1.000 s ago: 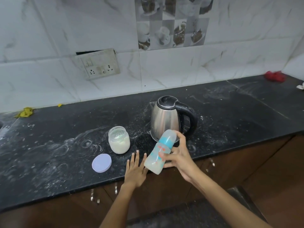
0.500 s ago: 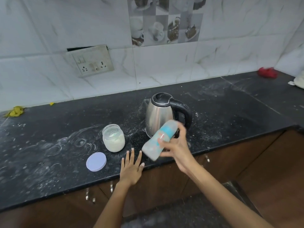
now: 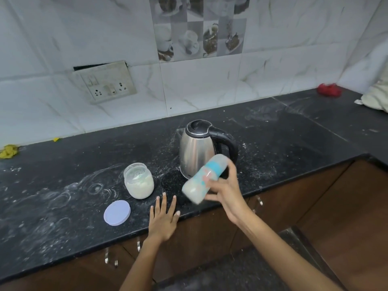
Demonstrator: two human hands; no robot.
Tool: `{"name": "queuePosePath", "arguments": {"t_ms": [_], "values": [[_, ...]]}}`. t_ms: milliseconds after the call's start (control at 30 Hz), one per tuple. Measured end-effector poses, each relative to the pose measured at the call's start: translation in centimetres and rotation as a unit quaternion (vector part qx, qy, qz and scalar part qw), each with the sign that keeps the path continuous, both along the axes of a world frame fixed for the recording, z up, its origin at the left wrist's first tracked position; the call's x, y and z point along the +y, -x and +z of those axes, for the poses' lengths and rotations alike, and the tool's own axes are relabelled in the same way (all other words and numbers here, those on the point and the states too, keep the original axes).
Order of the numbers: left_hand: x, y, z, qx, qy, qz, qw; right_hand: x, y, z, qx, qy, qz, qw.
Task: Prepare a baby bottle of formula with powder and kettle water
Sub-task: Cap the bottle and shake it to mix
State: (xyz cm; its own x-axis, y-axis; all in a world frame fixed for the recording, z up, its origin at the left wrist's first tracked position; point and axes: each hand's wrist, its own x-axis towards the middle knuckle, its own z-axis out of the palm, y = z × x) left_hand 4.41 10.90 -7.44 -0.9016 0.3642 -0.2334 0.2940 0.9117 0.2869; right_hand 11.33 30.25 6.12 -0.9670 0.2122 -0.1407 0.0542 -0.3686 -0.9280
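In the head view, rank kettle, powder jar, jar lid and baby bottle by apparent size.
1. kettle
2. baby bottle, though held nearer the camera
3. powder jar, close to the bottle, so unsure
4. jar lid

Brushed-steel kettle (image 3: 196, 151); glass jar (image 3: 139, 181); powder-dusted glossy black stone counter (image 3: 63, 181)

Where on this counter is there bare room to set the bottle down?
Free: the wide stretch of counter right of the kettle, and the dusty stretch left of the jar and lid. Crowded: the front edge, where the left hand rests and the right hand holds the bottle.
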Motion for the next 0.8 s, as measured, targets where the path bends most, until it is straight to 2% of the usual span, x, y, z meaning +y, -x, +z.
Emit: {"name": "queuePosePath", "arguments": {"t_ms": [67, 167, 200, 233, 300, 367, 467, 500, 533, 633, 667, 767, 800], "values": [[0.1, 0.0, 0.0, 0.0, -0.007, 0.002, 1.0, -0.1, 0.4, 0.2, -0.004, 0.035, -0.037, 0.999], [0.1, 0.0, 0.1, 0.005, 0.032, -0.005, 0.999, -1.3, -0.9, -0.2, -0.016, -0.061, 0.122, 0.991], [0.1, 0.0, 0.1, 0.007, 0.03, -0.005, 1.0, -1.4, -1.3, -0.1, -0.008, -0.076, 0.145, 0.986], [0.0, -0.1, 0.2, 0.005, 0.018, -0.005, 1.0, -1.2, -1.0, 0.0, 0.002, -0.066, 0.122, 0.99], [0.0, -0.2, 0.2, 0.004, -0.009, -0.002, 1.0, -0.7, 0.1, 0.4, 0.009, 0.01, -0.001, 1.0], [0.1, -0.2, 0.2, 0.003, -0.014, 0.001, 1.0, -0.9, 0.6, 0.4, 0.0, 0.034, -0.036, 0.999], [0.1, -0.3, 0.3, 0.013, 0.029, -0.012, 0.999, -1.7, -0.7, -0.2, -0.02, -0.079, 0.127, 0.988], [0.1, -0.3, 0.3, 0.013, 0.031, -0.014, 0.999, -1.7, -1.1, 0.0, -0.013, -0.093, 0.15, 0.984], [0.1, -0.3, 0.4, 0.013, 0.023, -0.011, 1.0, -1.4, -0.8, 0.0, -0.002, -0.081, 0.123, 0.989], [0.1, -0.2, 0.2, 0.015, 0.003, 0.006, 1.0, -0.8, 0.8, 0.3, -0.009, 0.033, -0.055, 0.998], [0.2, -0.2, 0.2, 0.011, 0.001, 0.006, 1.0, -0.9, 1.0, 0.3, -0.021, 0.026, -0.061, 0.998], [0.1, -0.3, 0.5, 0.007, 0.035, -0.004, 0.999, -1.7, -0.2, -0.2, -0.049, -0.09, 0.097, 0.99], [0.1, -0.2, 0.5, 0.008, 0.04, -0.005, 0.999, -1.8, -0.6, 0.0, -0.044, -0.099, 0.126, 0.986]]}}
